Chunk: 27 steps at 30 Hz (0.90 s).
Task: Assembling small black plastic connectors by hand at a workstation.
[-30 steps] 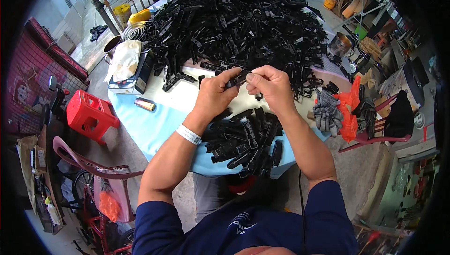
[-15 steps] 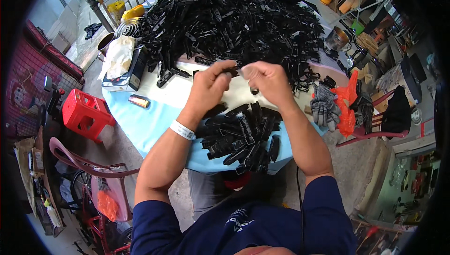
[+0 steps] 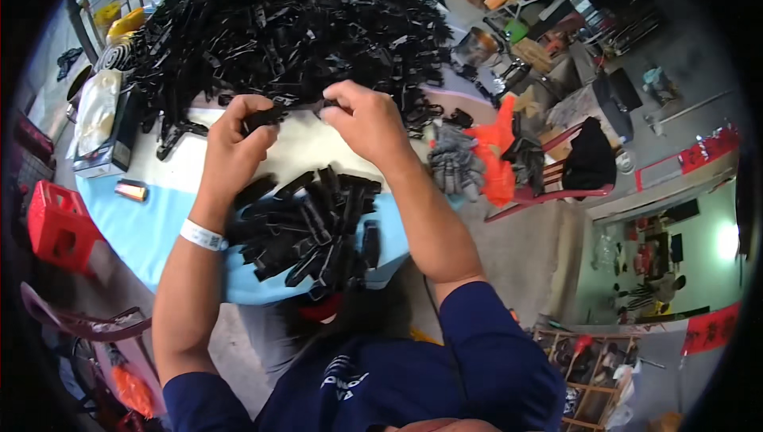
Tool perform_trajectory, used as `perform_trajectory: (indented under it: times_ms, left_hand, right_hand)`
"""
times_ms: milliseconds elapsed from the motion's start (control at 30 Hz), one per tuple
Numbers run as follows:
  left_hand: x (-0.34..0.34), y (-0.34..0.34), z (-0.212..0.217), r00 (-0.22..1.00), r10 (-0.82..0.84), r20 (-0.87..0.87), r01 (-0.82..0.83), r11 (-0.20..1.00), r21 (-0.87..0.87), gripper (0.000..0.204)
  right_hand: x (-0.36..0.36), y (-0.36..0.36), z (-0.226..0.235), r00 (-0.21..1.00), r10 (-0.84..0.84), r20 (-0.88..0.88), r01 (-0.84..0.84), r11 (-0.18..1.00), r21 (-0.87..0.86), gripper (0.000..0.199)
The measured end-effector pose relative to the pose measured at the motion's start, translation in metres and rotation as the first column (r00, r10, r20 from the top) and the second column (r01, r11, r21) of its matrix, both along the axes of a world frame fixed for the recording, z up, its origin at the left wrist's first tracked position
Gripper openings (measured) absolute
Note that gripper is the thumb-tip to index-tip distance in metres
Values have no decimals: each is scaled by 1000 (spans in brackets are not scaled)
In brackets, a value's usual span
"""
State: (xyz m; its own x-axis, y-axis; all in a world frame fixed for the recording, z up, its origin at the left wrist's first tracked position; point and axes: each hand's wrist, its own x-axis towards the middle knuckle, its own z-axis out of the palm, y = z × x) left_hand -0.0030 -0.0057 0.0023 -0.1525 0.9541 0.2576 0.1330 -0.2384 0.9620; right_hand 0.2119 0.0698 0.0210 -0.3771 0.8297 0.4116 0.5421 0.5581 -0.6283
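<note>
While the near edge dips out of sight behind the forearms, the bench (image 3: pixel 179 166) spreads beneath both hands, its blue cloth (image 3: pixel 143 233) showing below and to the left of them. Beyond the hands rises a big heap of black parts (image 3: pixel 294 27), its top cut off by the upper edge of the view; the parts overlap so densely that single shapes are hard to make out. Well left of the left hand, off the bench, stands a red stool (image 3: pixel 60 225). A smaller pile of black pieces (image 3: pixel 310 225) lies nearer the body than the hands, between the forearms, the lower ones covered by those on top. To the right of the right hand, an orange bag (image 3: pixel 497 154) sits against grey gloves (image 3: pixel 455 163). Left of the left hand is a box (image 3: pixel 107 154), partly hidden by a pale packet (image 3: pixel 98 114) on it.

The hands are apart. The left hand (image 3: pixel 238 139) closes its thumb and fingers on a black piece (image 3: pixel 262 120), part of which they hide. The right hand (image 3: pixel 362 123) has its fingertips drawn in beside a dark patch; whether it grips anything cannot be told. A lighter (image 3: pixel 131 190) lies left of the left hand.
</note>
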Motion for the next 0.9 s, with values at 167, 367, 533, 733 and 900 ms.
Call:
perform_trajectory:
  times_ms: [167, 367, 533, 733, 900]
  left_hand:
    - [8, 1, 4, 998, -53, -45, 52, 998, -31, 29]
    - [10, -2, 1, 993, -41, -106, 33, 997, -73, 34]
    - [12, -1, 0, 979, -37, -200, 39, 999, 6, 35]
    - [9, 0, 2, 979, -39, -202, 34, 999, -27, 34]
    - [5, 2, -4, 971, -2, -238, 5, 1000, 13, 35]
  right_hand:
    - [8, 11, -6, 883, 51, -467, -106, 990, -92, 33]
    - [3, 2, -1, 882, 57, -468, -90, 995, -49, 27]
    - [-5, -8, 1, 778, 57, -626, -259, 936, -238, 29]
    - [9, 10, -12, 982, 79, -174, -119, 965, -235, 33]
    - [10, 13, -14, 954, 154, -256, -213, 952, -222, 32]
